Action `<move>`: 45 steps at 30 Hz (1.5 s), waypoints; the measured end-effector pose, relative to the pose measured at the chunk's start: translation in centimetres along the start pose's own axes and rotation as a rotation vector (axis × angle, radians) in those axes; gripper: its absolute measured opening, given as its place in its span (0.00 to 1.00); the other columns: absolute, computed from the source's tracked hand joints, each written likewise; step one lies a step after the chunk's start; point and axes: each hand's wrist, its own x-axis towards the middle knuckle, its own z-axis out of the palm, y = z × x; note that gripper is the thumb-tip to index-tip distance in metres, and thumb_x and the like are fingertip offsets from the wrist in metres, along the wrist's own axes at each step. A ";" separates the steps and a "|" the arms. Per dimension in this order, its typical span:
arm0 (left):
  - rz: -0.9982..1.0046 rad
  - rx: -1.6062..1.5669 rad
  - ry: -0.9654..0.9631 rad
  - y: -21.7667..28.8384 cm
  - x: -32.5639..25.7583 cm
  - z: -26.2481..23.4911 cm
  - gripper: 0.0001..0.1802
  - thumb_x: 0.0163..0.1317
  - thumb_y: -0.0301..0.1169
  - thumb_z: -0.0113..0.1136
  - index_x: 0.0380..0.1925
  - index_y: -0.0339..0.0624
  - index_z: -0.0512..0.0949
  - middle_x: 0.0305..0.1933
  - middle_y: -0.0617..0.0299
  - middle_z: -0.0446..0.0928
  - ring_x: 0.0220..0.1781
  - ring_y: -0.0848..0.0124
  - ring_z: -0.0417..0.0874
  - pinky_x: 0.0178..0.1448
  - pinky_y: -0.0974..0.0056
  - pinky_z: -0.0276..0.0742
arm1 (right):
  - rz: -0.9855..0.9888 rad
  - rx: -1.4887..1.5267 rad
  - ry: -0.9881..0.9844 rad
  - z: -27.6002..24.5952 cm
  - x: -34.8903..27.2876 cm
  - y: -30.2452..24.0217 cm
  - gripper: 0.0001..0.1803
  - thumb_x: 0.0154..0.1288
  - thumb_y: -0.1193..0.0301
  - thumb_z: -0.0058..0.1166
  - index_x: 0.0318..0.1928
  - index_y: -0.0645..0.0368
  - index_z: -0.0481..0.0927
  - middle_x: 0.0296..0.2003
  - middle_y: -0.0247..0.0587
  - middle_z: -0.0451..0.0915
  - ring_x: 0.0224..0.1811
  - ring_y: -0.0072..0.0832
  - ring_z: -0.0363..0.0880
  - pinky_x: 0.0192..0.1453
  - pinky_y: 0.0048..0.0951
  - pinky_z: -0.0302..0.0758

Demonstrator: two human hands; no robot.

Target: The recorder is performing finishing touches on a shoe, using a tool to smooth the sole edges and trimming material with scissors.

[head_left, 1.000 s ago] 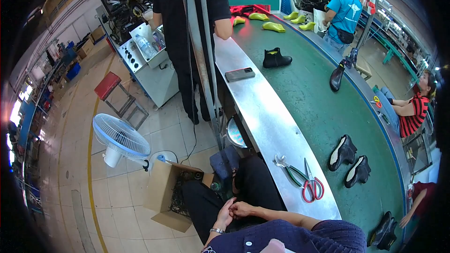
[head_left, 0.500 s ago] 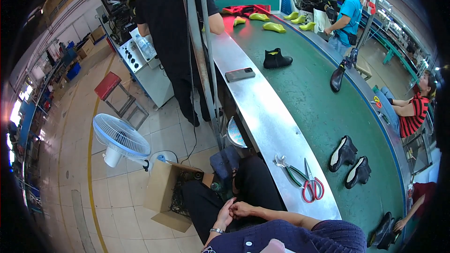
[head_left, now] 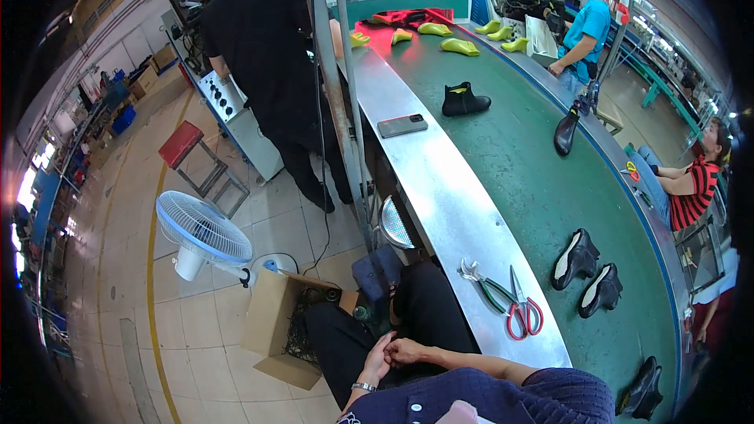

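My left hand (head_left: 378, 359) and my right hand (head_left: 404, 352) rest together over my lap, touching each other. The fingers of both are drawn in, and no object shows in them. To their right, on the metal ledge, lie green-handled pliers (head_left: 492, 292) and red-handled scissors (head_left: 521, 310). An open cardboard box (head_left: 271, 318) with dark scraps inside stands on the floor to the left of my legs. Farther along the ledge lies a phone (head_left: 402, 126).
The green conveyor belt (head_left: 518, 165) carries black shoes (head_left: 576, 259), a black ankle boot (head_left: 465, 100) and yellow-green shoe lasts (head_left: 459, 46). A metal post (head_left: 334, 78), fan (head_left: 203, 224) and red stool (head_left: 181, 144) stand to the left. Co-workers (head_left: 267, 55) are around the belt.
The co-worker in black has shifted left, and a yellow-green last now shows beside the post. At lower right, another person's hand has left the black shoes. My hands stay still.
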 end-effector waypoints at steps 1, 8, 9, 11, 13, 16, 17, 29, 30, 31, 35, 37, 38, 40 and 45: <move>0.004 0.003 -0.001 0.0 0.1 0.0 0.21 0.70 0.39 0.51 0.59 0.42 0.71 0.53 0.58 0.77 0.53 0.68 0.78 0.57 0.62 0.74 | 0.004 -0.008 0.001 0.0 0.1 0.0 0.09 0.59 0.74 0.44 0.31 0.61 0.79 0.25 0.41 0.82 0.27 0.31 0.83 0.32 0.32 0.78; 0.023 0.012 -0.004 0.0 0.1 0.1 0.21 0.70 0.39 0.52 0.59 0.42 0.71 0.53 0.57 0.77 0.53 0.68 0.77 0.56 0.63 0.74 | 0.041 -0.013 -0.004 0.0 0.2 0.1 0.08 0.59 0.74 0.45 0.31 0.60 0.79 0.24 0.40 0.81 0.26 0.30 0.82 0.31 0.32 0.77; 0.023 0.012 -0.004 -0.1 0.1 0.1 0.21 0.70 0.39 0.52 0.59 0.42 0.71 0.53 0.57 0.77 0.53 0.68 0.77 0.56 0.63 0.74 | 0.040 -0.013 -0.004 0.0 0.1 0.2 0.08 0.59 0.74 0.45 0.31 0.60 0.79 0.24 0.40 0.81 0.26 0.30 0.82 0.31 0.32 0.77; 0.036 0.023 0.001 -0.1 0.2 0.1 0.21 0.70 0.39 0.52 0.59 0.42 0.71 0.53 0.57 0.76 0.53 0.68 0.77 0.57 0.62 0.74 | 0.021 0.019 -0.002 0.0 0.2 0.3 0.08 0.59 0.73 0.46 0.31 0.60 0.79 0.23 0.40 0.81 0.25 0.31 0.81 0.31 0.32 0.76; 0.030 0.020 0.005 -0.1 0.1 0.0 0.21 0.70 0.39 0.52 0.59 0.42 0.71 0.53 0.57 0.76 0.53 0.68 0.77 0.57 0.62 0.73 | 0.017 0.020 0.000 0.1 0.1 0.4 0.08 0.59 0.73 0.45 0.31 0.60 0.79 0.23 0.40 0.81 0.25 0.31 0.81 0.31 0.32 0.76; 0.020 0.006 -0.001 -0.1 0.2 0.0 0.21 0.70 0.39 0.52 0.59 0.42 0.71 0.54 0.58 0.76 0.53 0.68 0.77 0.58 0.62 0.73 | 0.016 -0.004 -0.010 -0.1 0.3 0.5 0.07 0.58 0.75 0.46 0.31 0.60 0.79 0.24 0.39 0.81 0.26 0.28 0.82 0.32 0.31 0.77; 0.017 -0.004 -0.011 -0.1 0.2 -0.1 0.21 0.70 0.39 0.52 0.59 0.42 0.72 0.54 0.58 0.76 0.53 0.68 0.77 0.58 0.62 0.73 | 0.019 -0.030 -0.022 -0.1 0.4 0.4 0.07 0.58 0.76 0.46 0.32 0.60 0.79 0.24 0.37 0.81 0.26 0.26 0.82 0.33 0.29 0.77; 0.009 -0.011 -0.013 -0.3 0.4 -0.2 0.20 0.70 0.39 0.52 0.57 0.42 0.73 0.51 0.59 0.78 0.51 0.69 0.78 0.56 0.64 0.74 | 0.010 0.030 0.021 0.1 -0.3 0.0 0.08 0.59 0.75 0.44 0.31 0.61 0.78 0.23 0.40 0.81 0.25 0.29 0.81 0.30 0.31 0.76; 0.008 -0.010 -0.014 -0.3 0.4 -0.2 0.20 0.70 0.39 0.52 0.57 0.42 0.73 0.51 0.59 0.78 0.51 0.69 0.78 0.56 0.64 0.74 | 0.011 0.031 0.022 0.1 -0.3 0.0 0.08 0.59 0.75 0.44 0.31 0.61 0.78 0.23 0.40 0.81 0.25 0.29 0.81 0.30 0.31 0.76; 0.008 -0.014 -0.015 -0.4 0.5 -0.3 0.19 0.70 0.39 0.52 0.57 0.43 0.73 0.51 0.59 0.78 0.50 0.69 0.79 0.55 0.64 0.74 | 0.018 0.025 0.023 0.1 -0.4 -0.2 0.08 0.59 0.75 0.44 0.31 0.60 0.79 0.23 0.39 0.80 0.25 0.29 0.81 0.30 0.31 0.76; 0.016 -0.016 -0.011 -0.6 0.5 -0.6 0.18 0.70 0.38 0.52 0.57 0.44 0.73 0.50 0.59 0.78 0.49 0.69 0.79 0.55 0.64 0.75 | 0.007 0.011 0.023 0.2 -0.5 -0.2 0.08 0.59 0.75 0.44 0.30 0.60 0.79 0.23 0.38 0.81 0.25 0.29 0.81 0.30 0.30 0.75; 0.020 0.002 -0.001 -0.6 0.6 -0.6 0.19 0.70 0.39 0.52 0.57 0.43 0.73 0.50 0.59 0.79 0.50 0.68 0.79 0.56 0.62 0.75 | 0.012 0.019 0.031 0.3 -0.4 0.0 0.08 0.59 0.75 0.45 0.30 0.59 0.79 0.23 0.38 0.81 0.25 0.29 0.81 0.30 0.30 0.75; 0.023 0.019 0.009 -0.7 0.6 -0.6 0.20 0.70 0.40 0.51 0.57 0.42 0.73 0.50 0.58 0.79 0.50 0.67 0.80 0.57 0.60 0.75 | 0.017 0.027 0.039 0.4 -0.3 0.1 0.08 0.59 0.74 0.45 0.30 0.59 0.79 0.23 0.38 0.81 0.26 0.29 0.81 0.30 0.30 0.75; 0.016 0.019 -0.003 -0.7 0.6 -0.8 0.20 0.70 0.40 0.51 0.57 0.42 0.73 0.50 0.59 0.79 0.50 0.67 0.80 0.56 0.60 0.75 | 0.007 0.010 0.041 0.5 -0.2 0.4 0.08 0.58 0.74 0.45 0.30 0.59 0.79 0.23 0.38 0.81 0.25 0.29 0.81 0.30 0.30 0.75; 0.039 0.024 0.013 -0.9 0.6 -0.8 0.20 0.70 0.40 0.51 0.57 0.42 0.73 0.50 0.59 0.79 0.51 0.67 0.80 0.57 0.60 0.75 | -0.035 -0.016 0.010 0.5 -0.2 0.6 0.07 0.57 0.74 0.46 0.30 0.59 0.79 0.23 0.39 0.80 0.25 0.29 0.80 0.30 0.30 0.75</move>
